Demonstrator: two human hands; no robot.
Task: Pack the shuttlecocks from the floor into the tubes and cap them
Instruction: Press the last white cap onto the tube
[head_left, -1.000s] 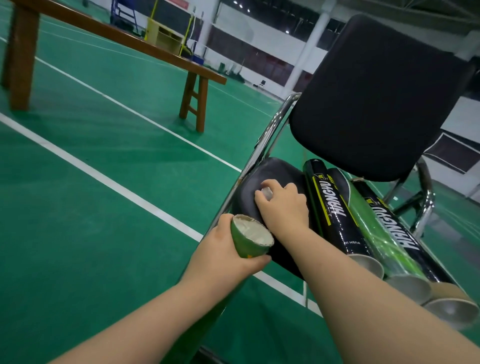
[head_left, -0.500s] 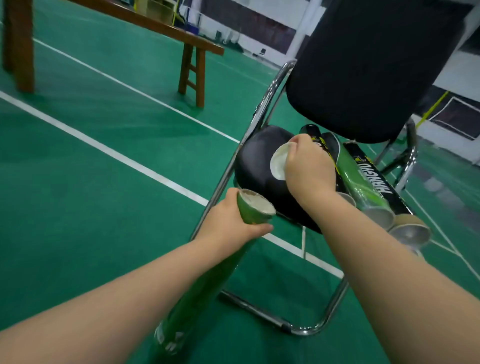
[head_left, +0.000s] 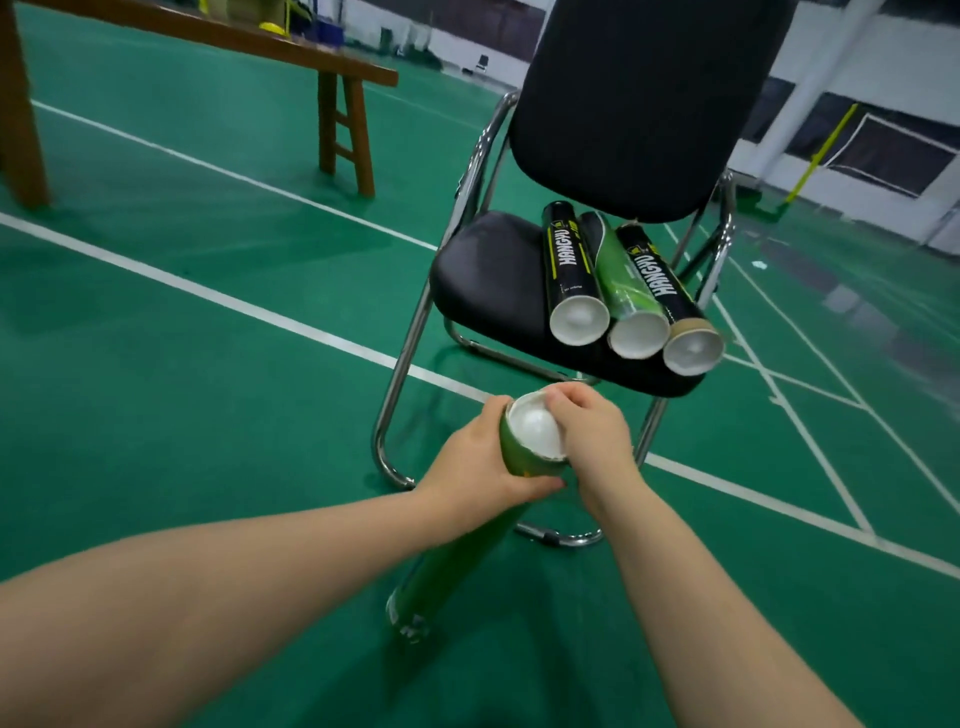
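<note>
Left hand (head_left: 475, 460) gripped tube (head_left: 457, 561) just below mouth; tube slanted, foot seemingly on floor (head_left: 208, 467). Right hand (head_left: 595, 441) curled over white cap (head_left: 532, 428), pressing it on tube mouth. Three other tubes (head_left: 621, 280) lay side by side on chair (head_left: 488, 270).

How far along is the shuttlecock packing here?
Done: three tubes lie on the chair, white ends looking capped. In hand: the left hand holds a green tube while the right hand fits a cap on its mouth. Left: seating that cap, then laying this tube with the others.
</note>
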